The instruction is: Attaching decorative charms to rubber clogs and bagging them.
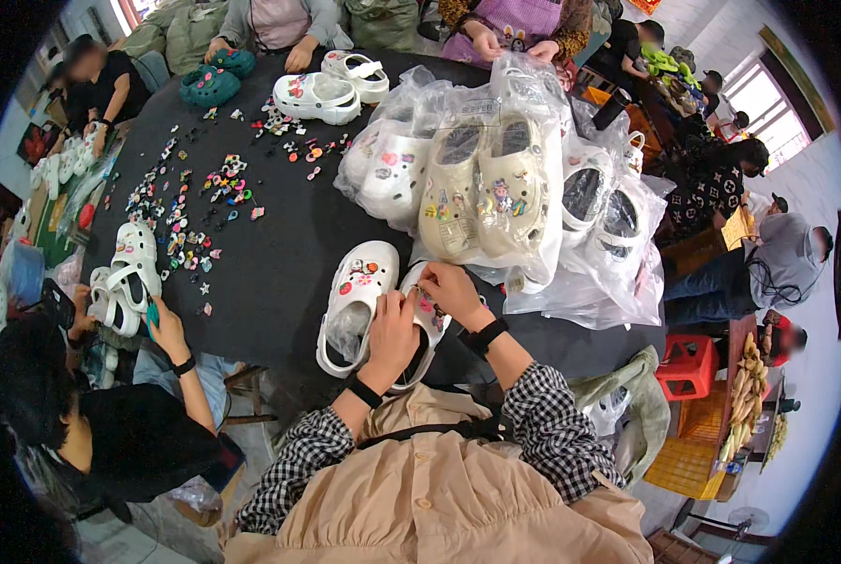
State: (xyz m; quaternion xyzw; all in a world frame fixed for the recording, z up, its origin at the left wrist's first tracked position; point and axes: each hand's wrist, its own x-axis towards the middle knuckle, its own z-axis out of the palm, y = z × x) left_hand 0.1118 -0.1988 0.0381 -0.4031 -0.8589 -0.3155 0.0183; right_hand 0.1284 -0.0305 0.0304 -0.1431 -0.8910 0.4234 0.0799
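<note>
Just in front of me, a white clog point(364, 263) with colourful shoe charms on its toe stands on the black-covered table point(280, 226). Close against its right side is a second white clog point(430, 328), largely covered by my hands. My left hand point(395, 331) is closed on this second clog, fingertips at its upper part. Over its toe, my right hand point(451, 291) pinches with thumb and finger; whatever is between them is too small to make out. A few charms show on the toe beside the fingers. Clear plastic sits inside the first clog's opening.
Loose charms point(190, 211) lie scattered on the table's left half. Plastic-bagged beige clogs point(453, 211) and white clogs fill the right. Green clogs point(209, 85) stand at the far edge. At left, a co-worker's hand point(167, 329) works on a white strapped shoe. A red stool point(688, 367) stands right.
</note>
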